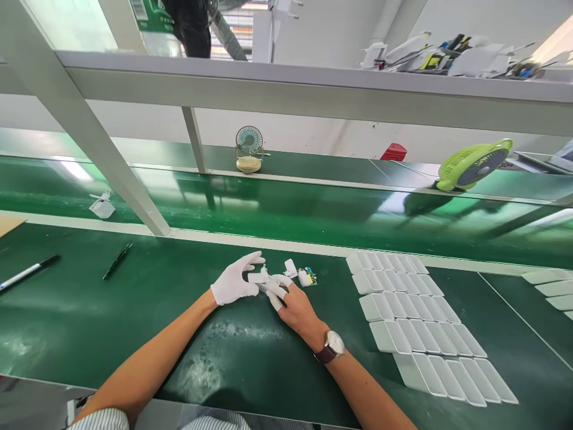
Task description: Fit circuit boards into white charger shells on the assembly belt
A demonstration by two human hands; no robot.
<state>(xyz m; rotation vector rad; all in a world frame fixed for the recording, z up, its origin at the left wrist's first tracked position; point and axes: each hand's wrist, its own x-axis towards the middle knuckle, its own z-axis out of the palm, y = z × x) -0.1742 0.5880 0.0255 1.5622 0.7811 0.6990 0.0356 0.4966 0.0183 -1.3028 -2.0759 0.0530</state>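
My left hand (235,280), in a white glove, curves its thumb and fingers around a small white plastic part (257,278) above the green work surface. My right hand (295,307), with white covers on its fingers and a watch on the wrist, pinches the same part from the other side. A greyish edge shows under it; its exact shape is too small to make out. Just beyond my right fingers lie a loose white piece (290,268) and a small circuit board (308,276) with coloured components.
Several rows of white plastic shells (416,322) lie to the right. A black pen (117,261) and a marker (29,273) are at left. Behind runs a shiny green belt (277,209), holding a white plug-like part (102,205). A green fan (473,165) and small fan (249,148) stand beyond.
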